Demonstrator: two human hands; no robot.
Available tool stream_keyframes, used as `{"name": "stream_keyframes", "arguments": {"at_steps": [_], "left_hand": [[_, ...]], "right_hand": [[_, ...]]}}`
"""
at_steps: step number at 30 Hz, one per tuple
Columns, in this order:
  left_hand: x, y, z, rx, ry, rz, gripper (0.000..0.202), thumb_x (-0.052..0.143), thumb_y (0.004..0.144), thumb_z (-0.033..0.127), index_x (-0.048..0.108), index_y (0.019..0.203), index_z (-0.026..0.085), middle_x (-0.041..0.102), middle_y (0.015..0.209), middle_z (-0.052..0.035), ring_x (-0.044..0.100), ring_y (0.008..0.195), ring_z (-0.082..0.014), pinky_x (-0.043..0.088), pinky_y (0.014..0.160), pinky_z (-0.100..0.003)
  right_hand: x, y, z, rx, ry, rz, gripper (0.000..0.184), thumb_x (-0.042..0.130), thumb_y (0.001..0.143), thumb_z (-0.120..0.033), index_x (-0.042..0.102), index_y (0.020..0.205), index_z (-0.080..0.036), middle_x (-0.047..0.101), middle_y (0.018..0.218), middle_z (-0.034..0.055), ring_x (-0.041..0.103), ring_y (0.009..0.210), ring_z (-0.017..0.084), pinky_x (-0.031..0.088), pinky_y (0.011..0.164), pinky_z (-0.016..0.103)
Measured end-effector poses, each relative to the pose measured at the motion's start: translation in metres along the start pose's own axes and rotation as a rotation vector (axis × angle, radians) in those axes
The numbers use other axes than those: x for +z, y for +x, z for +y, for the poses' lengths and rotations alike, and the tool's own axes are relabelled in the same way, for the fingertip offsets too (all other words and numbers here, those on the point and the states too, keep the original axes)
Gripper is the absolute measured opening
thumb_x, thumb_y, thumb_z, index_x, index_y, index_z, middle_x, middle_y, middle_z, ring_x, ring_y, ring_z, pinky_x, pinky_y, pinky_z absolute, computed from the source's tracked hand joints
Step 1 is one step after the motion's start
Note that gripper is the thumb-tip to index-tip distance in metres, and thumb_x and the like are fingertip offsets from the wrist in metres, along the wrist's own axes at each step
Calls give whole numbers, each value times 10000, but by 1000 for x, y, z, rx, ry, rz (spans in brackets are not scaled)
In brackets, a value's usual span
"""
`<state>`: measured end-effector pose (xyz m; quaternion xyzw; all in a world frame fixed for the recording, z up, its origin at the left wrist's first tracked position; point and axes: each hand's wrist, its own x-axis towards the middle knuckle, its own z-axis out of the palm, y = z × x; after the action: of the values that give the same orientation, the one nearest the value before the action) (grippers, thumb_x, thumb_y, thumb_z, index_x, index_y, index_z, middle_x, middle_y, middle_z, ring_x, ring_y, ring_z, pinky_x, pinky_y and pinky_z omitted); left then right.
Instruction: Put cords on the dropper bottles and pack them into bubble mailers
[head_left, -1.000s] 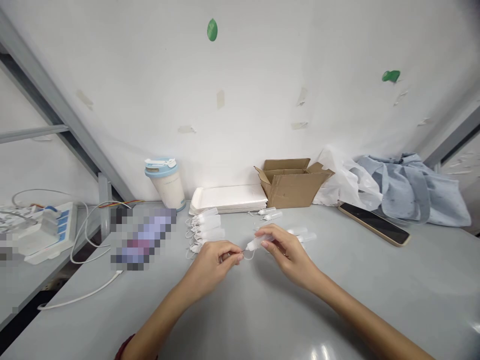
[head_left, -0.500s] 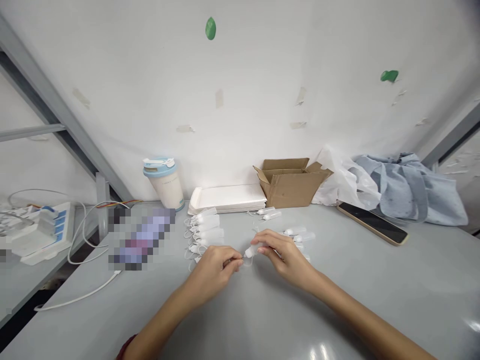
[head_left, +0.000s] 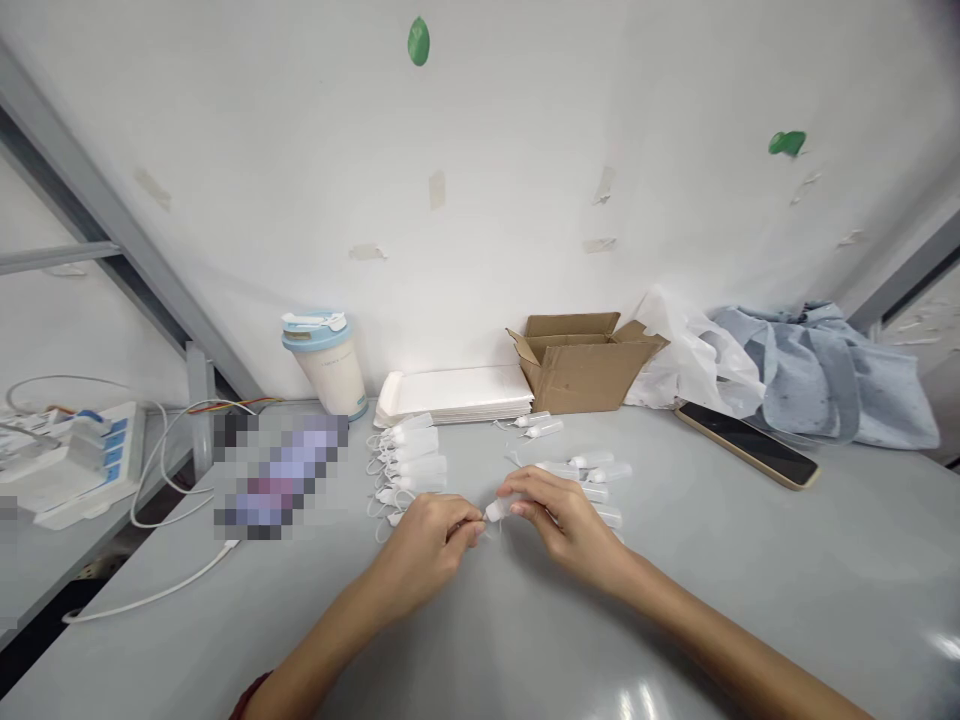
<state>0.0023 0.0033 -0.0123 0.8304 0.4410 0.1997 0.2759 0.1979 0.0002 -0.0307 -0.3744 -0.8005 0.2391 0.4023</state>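
- While the right hand (head_left: 562,512) grips a small bottle (head_left: 496,510), the left hand (head_left: 431,537) pinches narrowly at its tip, anything held there hidden.
- More bottles (head_left: 420,466) lie beyond.

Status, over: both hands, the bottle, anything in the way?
Right hand gripping white bottle. Left hand pinched at its tip, exact hold too small to tell. Left-side bottles and right-side bottles close by, none between hands and held bottle.

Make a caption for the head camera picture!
Left hand pinched beside a small white bottle in the right hand, more bottles lying nearby.
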Motion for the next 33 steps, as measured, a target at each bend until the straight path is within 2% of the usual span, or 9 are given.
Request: {"name": "stream_keyframes", "arguments": {"at_steps": [12, 16, 18, 21, 27, 33], "left_hand": [[0, 1, -1, -24, -32, -37, 250, 423, 819, 147, 624, 671, 168, 625, 644, -1, 516, 590, -122, 355, 590, -224], [-4, 2, -1, -118, -126, -75, 135, 534, 794, 253, 632, 851, 180, 658, 743, 2, 533, 600, -126, 378, 570, -221], [-5, 2, -1, -149, -166, -80, 199, 580, 765, 274, 615, 938, 183, 671, 804, 3, 542, 599, -121, 396, 578, -222], [-5, 1, 0, -164, -155, -70, 239, 582, 765, 288, 610, 977, 181, 675, 800, 2, 545, 593, -122, 408, 593, -233], [-7, 1, 4, -174, -142, 4, 224, 527, 808, 332, 632, 929, 177, 662, 756, -10, 563, 637, -141, 398, 586, -236], [-6, 0, 4, -101, -104, 51, 226, 422, 854, 236, 601, 734, 170, 600, 622, 7, 475, 534, -118, 335, 523, -225]], "right_hand": [[1, -1, -2, -11, 4, -32, 213, 436, 897, -152, 628, 988, -171, 639, 925, 87, 599, 820, 164, 486, 721, 307], [0, 1, -4, 4, 20, -4, 212, 444, 903, -180, 637, 990, -180, 643, 920, 87, 606, 817, 170, 490, 718, 315], [-2, 3, -5, 32, 23, 41, 216, 443, 907, -204, 641, 991, -186, 643, 918, 85, 607, 824, 176, 493, 721, 321], [-5, 4, -4, 78, 26, 84, 219, 452, 906, -240, 652, 987, -200, 650, 923, 79, 609, 849, 187, 495, 731, 327], [-8, 5, -6, 139, 60, 76, 212, 470, 894, -228, 662, 983, -208, 657, 942, 74, 606, 864, 187, 484, 714, 316], [-6, 5, -7, 189, 73, 48, 211, 468, 891, -234, 666, 955, -197, 662, 885, 63, 594, 741, 163, 452, 595, 273]]}}
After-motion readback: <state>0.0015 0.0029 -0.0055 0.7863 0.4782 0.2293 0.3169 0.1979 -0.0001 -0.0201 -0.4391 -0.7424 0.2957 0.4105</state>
